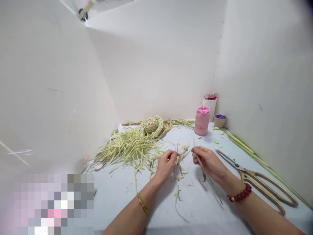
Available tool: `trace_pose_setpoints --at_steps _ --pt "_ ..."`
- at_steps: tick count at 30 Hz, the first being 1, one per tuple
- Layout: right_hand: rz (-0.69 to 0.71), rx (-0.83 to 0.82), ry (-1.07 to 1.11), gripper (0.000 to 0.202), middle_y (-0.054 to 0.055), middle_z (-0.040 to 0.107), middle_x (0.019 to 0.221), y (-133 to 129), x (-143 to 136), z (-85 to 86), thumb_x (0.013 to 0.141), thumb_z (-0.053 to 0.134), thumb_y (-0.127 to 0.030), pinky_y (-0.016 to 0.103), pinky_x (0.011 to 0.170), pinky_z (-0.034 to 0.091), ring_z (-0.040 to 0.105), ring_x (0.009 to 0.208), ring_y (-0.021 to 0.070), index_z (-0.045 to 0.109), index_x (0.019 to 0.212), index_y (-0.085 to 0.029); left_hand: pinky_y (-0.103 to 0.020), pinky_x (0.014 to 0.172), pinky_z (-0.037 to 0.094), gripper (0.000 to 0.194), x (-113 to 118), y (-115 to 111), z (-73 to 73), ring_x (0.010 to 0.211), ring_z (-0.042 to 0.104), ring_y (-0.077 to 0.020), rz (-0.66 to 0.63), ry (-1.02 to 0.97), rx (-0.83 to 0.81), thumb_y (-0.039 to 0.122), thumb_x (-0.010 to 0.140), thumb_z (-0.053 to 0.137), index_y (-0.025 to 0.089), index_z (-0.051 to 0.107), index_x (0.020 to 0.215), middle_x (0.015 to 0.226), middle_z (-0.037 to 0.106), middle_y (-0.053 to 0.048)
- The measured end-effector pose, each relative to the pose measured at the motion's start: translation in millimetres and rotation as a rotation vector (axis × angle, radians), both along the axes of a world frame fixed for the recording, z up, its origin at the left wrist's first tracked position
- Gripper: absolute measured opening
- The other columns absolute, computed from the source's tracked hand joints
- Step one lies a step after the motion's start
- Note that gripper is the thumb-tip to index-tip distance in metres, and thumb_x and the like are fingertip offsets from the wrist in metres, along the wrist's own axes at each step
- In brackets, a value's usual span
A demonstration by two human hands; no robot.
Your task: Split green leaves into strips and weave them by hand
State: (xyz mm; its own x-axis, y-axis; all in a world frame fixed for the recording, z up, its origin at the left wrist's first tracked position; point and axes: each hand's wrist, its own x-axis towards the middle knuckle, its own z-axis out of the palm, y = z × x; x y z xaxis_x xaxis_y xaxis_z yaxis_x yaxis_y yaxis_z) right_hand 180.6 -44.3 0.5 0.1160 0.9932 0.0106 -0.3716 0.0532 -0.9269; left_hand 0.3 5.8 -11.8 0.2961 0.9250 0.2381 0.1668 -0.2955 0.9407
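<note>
In the left hand [167, 162], thin strands [182, 158] are pinched; in the right hand [209, 161], long strips [201, 164], above the tabletop [200, 209]. Scissors [237, 165] are laid at right; straw [130, 147] is piled at left, beside 1 braided coil [152, 124].

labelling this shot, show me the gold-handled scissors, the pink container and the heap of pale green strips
Scissors [236, 165]: head view, on the pivot.
Pink container [202, 124]: head view, middle of its body.
Heap of strips [132, 147]: head view, middle of the heap.

Small craft booth: white walls [158, 65], pale table [202, 212], straw heap [132, 147], braided coil [153, 125], large scissors [241, 168].
</note>
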Motion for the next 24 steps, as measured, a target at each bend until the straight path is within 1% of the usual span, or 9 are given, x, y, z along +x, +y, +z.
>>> trace_pose_setpoints --at_steps 4,10,14,16,17,19,21,23,24 --pt "0.102 -0.002 -0.177 0.031 -0.001 0.061 0.058 -7 -28 -8.5 0.074 0.07 -0.045 0.024 0.051 0.037 0.047 0.05 0.0102 0.061 0.067 -0.016 -0.024 0.057 0.039 0.033 4 -6 0.5 0.057 0.048 -0.0101 -0.157 -0.173 -0.192 0.046 0.076 0.064 0.016 0.066 0.09 0.072 0.059 -0.002" --pt "0.138 -0.008 -0.273 0.028 -0.001 0.061 0.056 -10 -37 -12.3 0.077 0.065 -0.043 0.025 0.054 0.037 0.047 0.051 0.0112 0.06 0.067 -0.017 -0.022 0.059 0.04 0.026 6 -9 3.5 0.056 0.048 -0.0076 -0.155 -0.271 -0.322 0.037 0.068 0.073 0.015 0.061 0.074 0.065 0.055 0.002" --pt "0.009 -0.001 -0.287 0.02 0.0 0.063 0.063 -7 -28 -12.1 0.076 0.063 -0.033 0.027 0.061 0.042 0.054 0.061 0.0131 0.059 0.064 -0.018 -0.024 0.068 0.048 0.024 3 -7 6.5 0.067 0.058 -0.01 -0.164 -0.455 -0.49 0.033 0.07 0.07 0.016 0.053 0.074 0.078 0.061 -0.002" --pt "-0.097 -0.028 -0.195 0.019 0.001 0.064 0.067 -3 -19 -12.2 0.074 0.064 -0.034 0.028 0.063 0.044 0.056 0.063 0.0137 0.058 0.065 -0.019 -0.022 0.064 0.048 0.024 0 -2 7.5 0.061 0.056 -0.0076 -0.18 -0.584 -0.594 0.03 0.07 0.069 0.017 0.049 0.075 0.071 0.057 0.001" --pt "-0.155 -0.039 -0.125 0.019 0.0 0.062 0.067 -1 -13 -12.0 0.074 0.065 -0.035 0.027 0.061 0.045 0.056 0.061 0.0132 0.056 0.066 -0.019 -0.019 0.058 0.046 0.026 -2 0 7.6 0.054 0.051 -0.0049 -0.186 -0.64 -0.641 0.028 0.07 0.069 0.018 0.046 0.075 0.066 0.052 0.004" --pt "-0.28 -0.036 -0.001 0.021 -0.003 0.057 0.063 2 -3 -10.0 0.072 0.067 -0.037 0.024 0.05 0.04 0.048 0.051 0.0094 0.054 0.068 -0.02 -0.012 0.043 0.033 0.03 -5 6 7.0 0.042 0.034 -0.0005 -0.173 -0.708 -0.696 0.024 0.068 0.07 0.018 0.041 0.072 0.057 0.04 0.009" --pt "-0.36 -0.005 0.022 0.022 -0.007 0.046 0.056 3 3 -6.3 0.071 0.068 -0.037 0.02 0.04 0.026 0.033 0.042 0.0057 0.053 0.071 -0.021 -0.011 0.036 0.015 0.035 -7 9 5.3 0.039 0.022 0.001 -0.134 -0.689 -0.685 0.024 0.066 0.072 0.018 0.038 0.07 0.055 0.034 0.01" --pt "-0.335 0.022 -0.077 0.021 -0.009 0.036 0.051 0 1 -2.8 0.073 0.067 -0.039 0.02 0.039 0.015 0.023 0.041 0.0051 0.055 0.074 -0.021 -0.014 0.036 0.007 0.032 -7 9 3.2 0.039 0.019 0.0012 -0.099 -0.593 -0.641 0.026 0.066 0.072 0.017 0.041 0.07 0.057 0.038 0.009" --pt "-0.289 0.04 -0.164 0.021 -0.009 0.034 0.05 -1 -3 -2.0 0.075 0.066 -0.04 0.021 0.039 0.014 0.023 0.042 0.0056 0.057 0.074 -0.02 -0.014 0.037 0.007 0.029 -6 8 2.3 0.039 0.019 0.0012 -0.099 -0.535 -0.617 0.027 0.067 0.072 0.016 0.045 0.072 0.058 0.041 0.008"
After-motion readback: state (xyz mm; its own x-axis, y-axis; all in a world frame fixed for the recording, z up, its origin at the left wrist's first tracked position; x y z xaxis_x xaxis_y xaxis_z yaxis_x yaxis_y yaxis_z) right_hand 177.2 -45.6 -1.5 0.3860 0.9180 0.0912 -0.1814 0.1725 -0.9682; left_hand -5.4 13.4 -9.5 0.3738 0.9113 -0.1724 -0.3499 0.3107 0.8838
